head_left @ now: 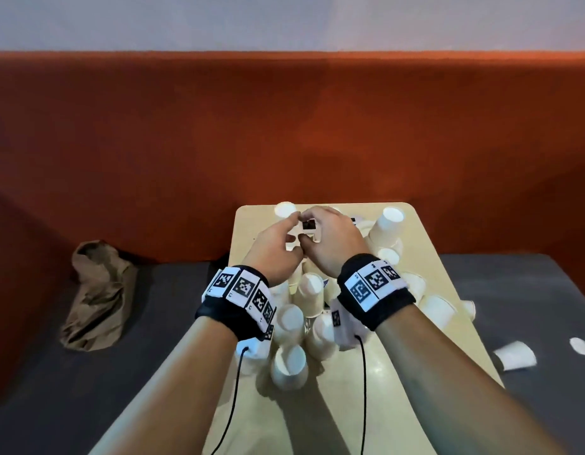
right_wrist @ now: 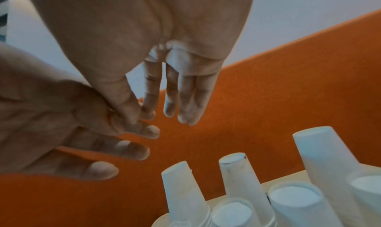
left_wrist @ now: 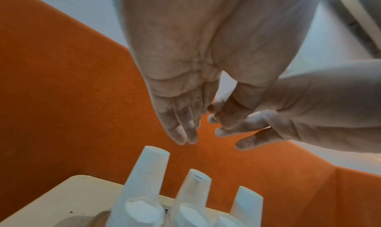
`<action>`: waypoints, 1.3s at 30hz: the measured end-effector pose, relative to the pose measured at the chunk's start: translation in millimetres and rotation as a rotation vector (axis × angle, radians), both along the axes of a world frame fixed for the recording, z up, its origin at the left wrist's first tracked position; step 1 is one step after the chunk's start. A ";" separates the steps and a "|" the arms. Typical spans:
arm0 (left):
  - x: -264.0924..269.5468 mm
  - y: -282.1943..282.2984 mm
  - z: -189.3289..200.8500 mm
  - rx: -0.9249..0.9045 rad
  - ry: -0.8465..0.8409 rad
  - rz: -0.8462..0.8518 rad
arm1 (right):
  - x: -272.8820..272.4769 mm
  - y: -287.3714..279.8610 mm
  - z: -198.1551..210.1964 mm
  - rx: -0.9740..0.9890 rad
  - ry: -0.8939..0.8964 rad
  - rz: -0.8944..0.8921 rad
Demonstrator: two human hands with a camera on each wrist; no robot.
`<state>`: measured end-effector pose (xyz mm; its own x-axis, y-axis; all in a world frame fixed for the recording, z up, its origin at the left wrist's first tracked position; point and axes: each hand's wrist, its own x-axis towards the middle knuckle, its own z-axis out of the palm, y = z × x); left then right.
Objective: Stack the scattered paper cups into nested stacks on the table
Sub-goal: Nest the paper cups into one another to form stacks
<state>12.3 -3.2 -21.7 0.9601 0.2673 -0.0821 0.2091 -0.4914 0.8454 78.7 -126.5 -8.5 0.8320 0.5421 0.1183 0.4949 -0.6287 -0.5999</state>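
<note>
Many white paper cups stand upside down on a small beige table [head_left: 376, 372]: one cup [head_left: 289, 366] nearest me, another cup [head_left: 291, 318] behind it, a tall nested stack [head_left: 384, 226] at the far right. My left hand [head_left: 283, 239] and right hand [head_left: 319, 233] hover close together above the far middle of the table. In the wrist views the left fingers [left_wrist: 183, 132] and the right fingers [right_wrist: 185, 103] are straight and hold nothing. The right thumb touches the left hand's fingers. Cup tops [left_wrist: 152, 170] [right_wrist: 235, 173] stand below the hands, apart from them.
An orange padded wall [head_left: 284, 126] rises right behind the table. Two cups [head_left: 514, 354] [head_left: 578, 344] lie off the table on the grey surface at the right. A crumpled brown paper bag [head_left: 97, 297] sits at the left. A small black-and-white marker card [head_left: 309, 224] lies under the hands.
</note>
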 end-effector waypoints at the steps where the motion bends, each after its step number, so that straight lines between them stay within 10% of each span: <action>1: -4.2 -9.5 0.7 0.021 -0.029 -0.006 | -7.4 -8.7 2.7 0.013 -0.007 0.003; 17: -72.4 -152.1 -28.5 0.011 0.021 -0.159 | -91.3 -159.2 -28.7 -0.027 0.126 -0.101; 39: -32.8 -178.9 -73.4 0.254 0.181 -0.286 | 4.6 -227.8 -125.5 -0.409 0.169 -0.345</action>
